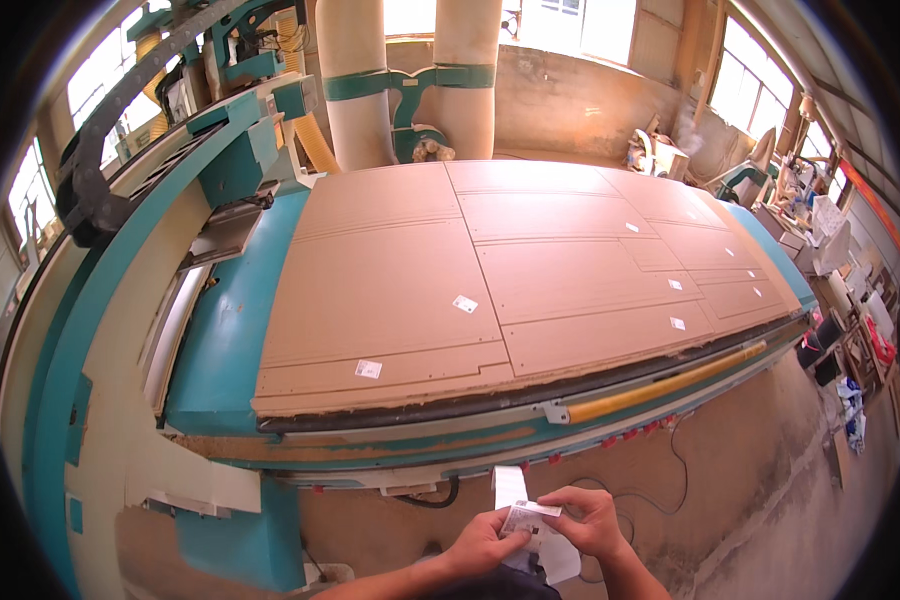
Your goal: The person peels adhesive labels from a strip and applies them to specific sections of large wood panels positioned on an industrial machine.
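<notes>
In front of my body, at the lower middle, I hold a strip of white stickers [510, 486]. My left hand [476, 543] is closed on the strip, its thumb lying over a printed part. With thumb and fingertips, my right hand [594, 520] pinches the edge of a printed label [536, 509] at the top; whether that label is partly peeled I cannot tell. More white backing paper [560, 562] hangs below my hands. Beyond them, a large brown board [380, 265] lies on the machine bed, cut by grooves into several panels. Several white labels [368, 369] are stuck on it.
The teal machine frame [232, 315] with its gantry stands at left. A yellow bar [660, 384] runs along the bed's near edge. Two dust-collector bags [465, 110] stand behind. A cable [684, 470] lies on the floor, and clutter [855, 290] lines the right side.
</notes>
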Action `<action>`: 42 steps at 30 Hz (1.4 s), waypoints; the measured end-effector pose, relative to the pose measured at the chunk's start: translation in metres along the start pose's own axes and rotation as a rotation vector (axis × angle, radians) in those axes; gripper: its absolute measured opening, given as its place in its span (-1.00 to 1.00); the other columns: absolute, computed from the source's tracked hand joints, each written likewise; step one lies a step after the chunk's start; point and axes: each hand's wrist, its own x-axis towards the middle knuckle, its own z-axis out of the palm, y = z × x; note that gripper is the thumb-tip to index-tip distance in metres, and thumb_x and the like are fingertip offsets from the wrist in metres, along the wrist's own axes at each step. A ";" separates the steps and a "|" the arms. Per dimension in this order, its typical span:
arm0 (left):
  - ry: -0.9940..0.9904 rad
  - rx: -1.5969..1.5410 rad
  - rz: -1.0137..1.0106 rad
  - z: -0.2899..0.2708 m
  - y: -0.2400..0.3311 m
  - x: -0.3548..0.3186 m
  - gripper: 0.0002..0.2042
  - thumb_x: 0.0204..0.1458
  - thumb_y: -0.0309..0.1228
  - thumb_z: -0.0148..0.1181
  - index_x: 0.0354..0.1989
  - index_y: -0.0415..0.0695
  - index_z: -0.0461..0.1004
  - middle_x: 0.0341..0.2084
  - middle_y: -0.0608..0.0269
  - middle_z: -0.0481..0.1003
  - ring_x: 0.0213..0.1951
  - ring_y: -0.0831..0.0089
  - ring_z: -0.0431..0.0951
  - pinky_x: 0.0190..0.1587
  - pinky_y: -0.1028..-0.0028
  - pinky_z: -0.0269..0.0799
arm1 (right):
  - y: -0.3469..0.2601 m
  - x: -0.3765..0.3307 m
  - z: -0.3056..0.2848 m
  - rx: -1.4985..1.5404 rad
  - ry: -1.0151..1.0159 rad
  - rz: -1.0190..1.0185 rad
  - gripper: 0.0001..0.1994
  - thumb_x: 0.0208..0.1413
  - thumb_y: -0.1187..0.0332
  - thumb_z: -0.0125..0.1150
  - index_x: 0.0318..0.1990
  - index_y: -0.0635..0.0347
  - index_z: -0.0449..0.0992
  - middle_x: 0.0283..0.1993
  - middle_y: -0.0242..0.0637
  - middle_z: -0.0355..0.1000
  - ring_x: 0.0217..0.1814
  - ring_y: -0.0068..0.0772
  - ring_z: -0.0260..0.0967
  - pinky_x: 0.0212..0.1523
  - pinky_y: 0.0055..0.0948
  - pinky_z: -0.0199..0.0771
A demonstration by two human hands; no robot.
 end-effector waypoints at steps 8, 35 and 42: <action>0.115 -0.028 0.086 0.015 0.030 0.176 -0.62 0.03 -0.49 0.04 0.07 -0.23 0.28 -0.19 0.28 0.44 -0.19 0.58 0.43 -0.11 0.52 0.36 | 0.078 0.142 -0.137 0.514 -0.173 0.211 -0.92 -0.07 0.54 0.21 -0.37 0.33 0.50 -0.29 -0.20 0.50 -0.23 -0.48 0.40 -0.14 -0.49 0.40; 0.995 -0.356 -0.208 -0.133 -0.019 0.456 -0.74 -0.05 -0.55 0.09 -0.13 -0.28 0.44 -0.35 0.21 0.53 -0.37 0.46 0.51 -0.29 0.50 0.45 | 0.353 0.966 -0.212 -0.119 0.320 -0.096 -0.82 -0.10 0.36 0.22 -0.43 0.33 0.50 -0.51 -0.32 0.46 -0.45 -0.56 0.33 -0.36 -0.54 0.32; 0.656 -0.394 -0.429 -0.167 0.009 0.463 -0.76 0.01 -0.50 0.08 -0.13 -0.29 0.45 -0.31 0.20 0.53 -0.31 0.51 0.50 -0.24 0.49 0.44 | 0.415 1.065 -0.109 0.136 0.131 -0.057 -0.79 -0.06 0.31 0.23 -0.35 0.30 0.51 -0.47 -0.41 0.42 -0.44 -0.61 0.27 -0.40 -0.57 0.29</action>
